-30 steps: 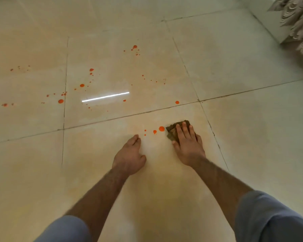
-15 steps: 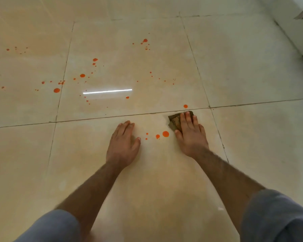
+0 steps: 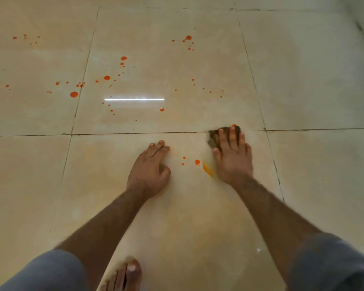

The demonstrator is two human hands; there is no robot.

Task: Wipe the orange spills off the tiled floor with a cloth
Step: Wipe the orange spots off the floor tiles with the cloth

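My right hand (image 3: pixel 232 156) lies flat with straight fingers on a small brown cloth (image 3: pixel 214 138), pressing it onto the grout line of the beige tiled floor (image 3: pixel 198 206). An orange drop (image 3: pixel 234 125) peeks out just beyond the cloth's far edge. Beside my right thumb is an orange smear (image 3: pixel 207 169), with a round drop (image 3: pixel 197 162) and two tiny ones (image 3: pixel 183 160) to its left. My left hand (image 3: pixel 150 168) rests on the floor left of these drops, holding nothing. Several more orange drops (image 3: pixel 107 77) dot the farther tiles.
A bright light reflection (image 3: pixel 134 99) streaks the middle far tile. My bare foot (image 3: pixel 124 276) shows at the bottom edge between my arms. Dark grout lines (image 3: pixel 114 134) divide the floor into large tiles.
My right hand slid the cloth forward to the grout line, reaching the drop beyond it and leaving an orange smear near my thumb. My left hand stayed planted. The camera tipped down.
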